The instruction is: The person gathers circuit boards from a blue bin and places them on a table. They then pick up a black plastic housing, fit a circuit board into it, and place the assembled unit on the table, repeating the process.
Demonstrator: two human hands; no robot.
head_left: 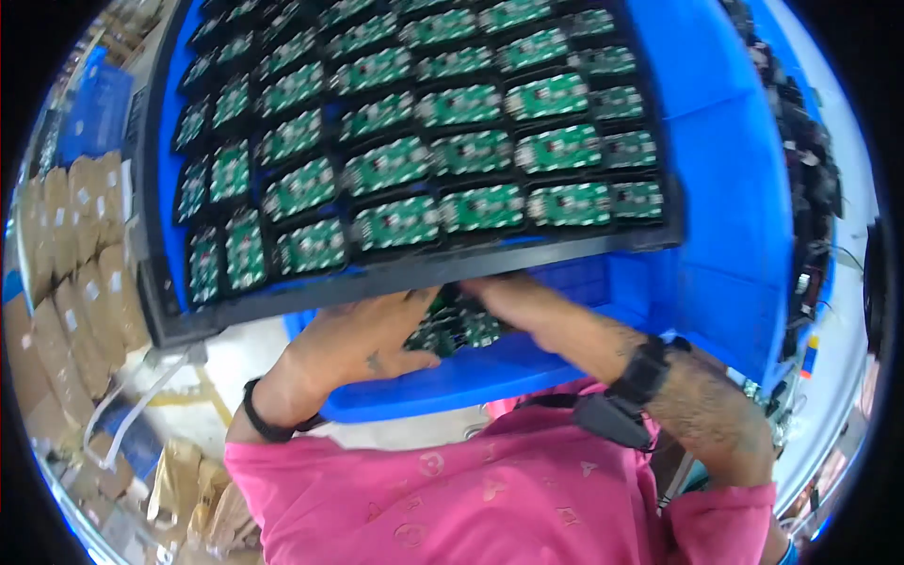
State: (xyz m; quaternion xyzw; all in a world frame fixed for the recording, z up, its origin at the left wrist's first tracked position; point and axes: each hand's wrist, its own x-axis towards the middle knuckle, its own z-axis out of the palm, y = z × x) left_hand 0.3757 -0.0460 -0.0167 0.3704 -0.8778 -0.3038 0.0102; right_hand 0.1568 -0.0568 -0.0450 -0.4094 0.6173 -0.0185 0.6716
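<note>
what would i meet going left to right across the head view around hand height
Brown paper-covered packages → black band on the left wrist → bare left hand → green circuit boards between the hands → bare right hand → black strapped device on the right wrist → blue plastic panel

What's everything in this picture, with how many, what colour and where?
Tray: one, black-rimmed, upper middle
Circuit boards: dozens, green, in the tray's pockets
More boards: count unclear, green, below the tray's near edge
Bin: one, blue, partly hidden by the tray
Packages: many, brown, stacked left
Crate: one, blue, far upper left
Parts: many, dark, too blurred to identify, far right
Shirt: one, pink, bottom middle
Wristband: one, black, left wrist
Wrist device: one, black, right wrist
Left hand: one, bare, beside the lower boards
Right hand: one, bare, partly under the tray's edge
</note>
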